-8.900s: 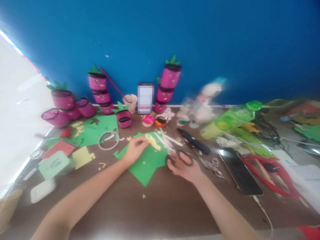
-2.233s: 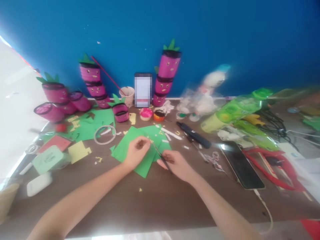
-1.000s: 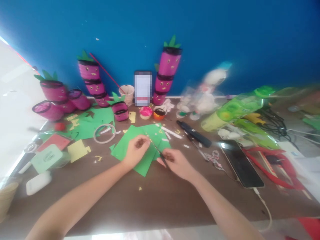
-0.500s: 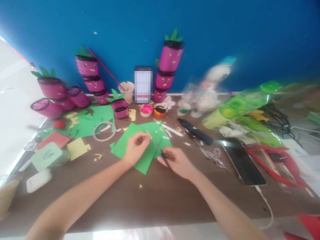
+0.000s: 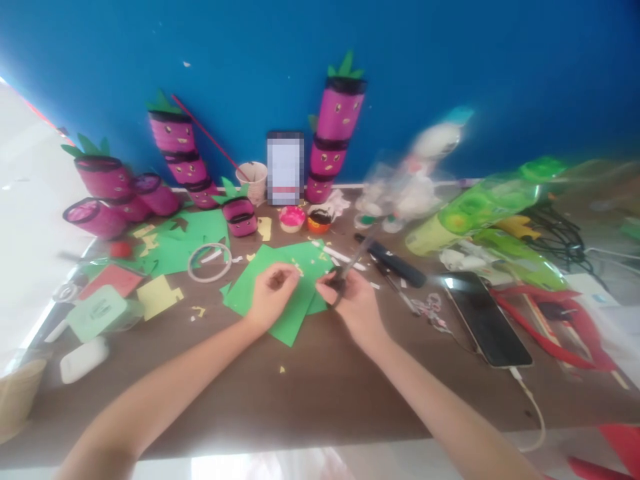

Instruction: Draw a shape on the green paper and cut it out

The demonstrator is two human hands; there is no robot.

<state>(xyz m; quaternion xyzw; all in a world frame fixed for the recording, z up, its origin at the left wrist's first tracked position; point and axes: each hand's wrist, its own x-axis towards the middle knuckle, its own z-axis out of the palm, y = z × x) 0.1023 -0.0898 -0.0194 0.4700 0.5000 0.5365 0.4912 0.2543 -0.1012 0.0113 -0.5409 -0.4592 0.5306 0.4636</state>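
My left hand (image 5: pixel 274 292) is pinched closed over the green paper (image 5: pixel 291 328), with a tiny pale piece at its fingertips that is too small to make out. To its right, my right hand (image 5: pixel 353 297) is wrapped round dark-handled scissors (image 5: pixel 357 257), whose blades point up and away to the right. The scissors are apart from my left hand. Small yellow and white scraps lie on the green paper. Just behind the paper stand a pink paint cup (image 5: pixel 292 219) and an orange cup (image 5: pixel 319 219) with dark contents.
Purple tubes with faces (image 5: pixel 333 120) stand along the blue wall, near a propped phone (image 5: pixel 285 168). A tape ring (image 5: pixel 209 263) and yellow paper (image 5: pixel 159 297) lie left. On the right are a black phone (image 5: pixel 487 320), a black tool (image 5: pixel 397 262) and green bottles (image 5: pixel 465 217).
My right hand has turned the scissors from pointing at my left fingertips to pointing up and right, away from them. My left hand has stayed nearly in place.
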